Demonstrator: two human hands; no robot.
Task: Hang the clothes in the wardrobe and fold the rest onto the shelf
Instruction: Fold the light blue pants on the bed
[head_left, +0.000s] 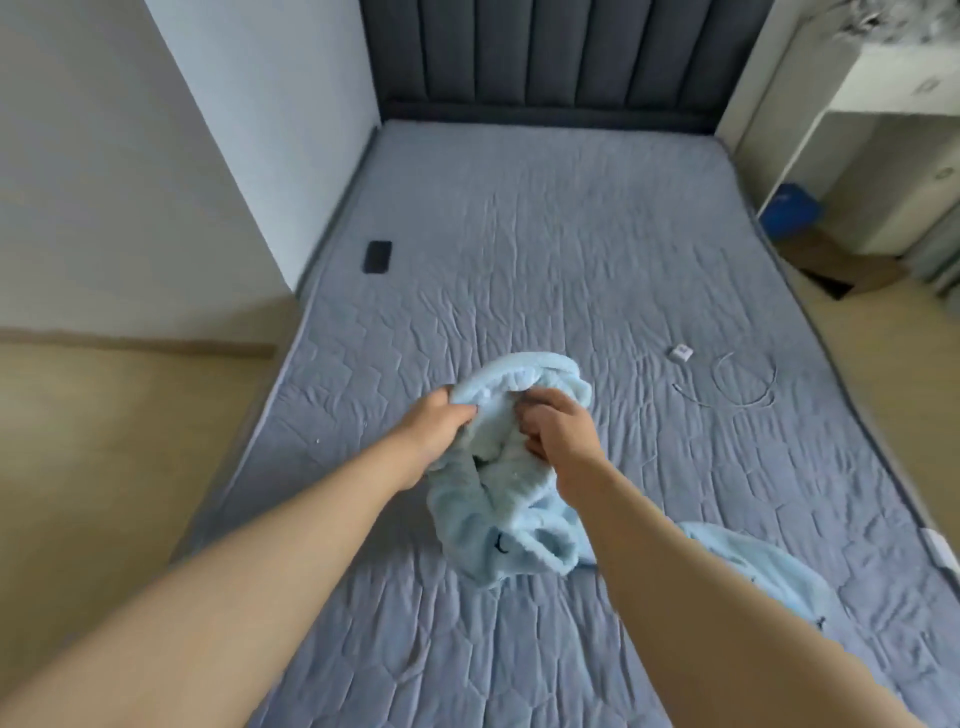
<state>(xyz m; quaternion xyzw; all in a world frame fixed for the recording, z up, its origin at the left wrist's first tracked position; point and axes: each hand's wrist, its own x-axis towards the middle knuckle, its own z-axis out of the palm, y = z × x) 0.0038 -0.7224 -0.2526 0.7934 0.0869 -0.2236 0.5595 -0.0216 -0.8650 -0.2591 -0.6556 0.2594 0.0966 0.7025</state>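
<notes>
Grey bed (571, 249), two hands gripping one blue garment (498, 499)

Light: soft, even daylight, fairly bright.
Shadows: faint, just beneath the garment (498, 519) on the bed (571, 234).
Blur: slight motion smear throughout; far right cabinet (883, 88) softest.
Edges: wide-angle bowing; left wall (104, 156) leans.

garment (511, 499) – fluffy pale-blue fleece, matt | mattress cover (571, 249), frame centre – quilted grey cloth, wrinkled | headboard (545, 52), top – padded dark fabric | phone (377, 256), left – glossy black
</notes>
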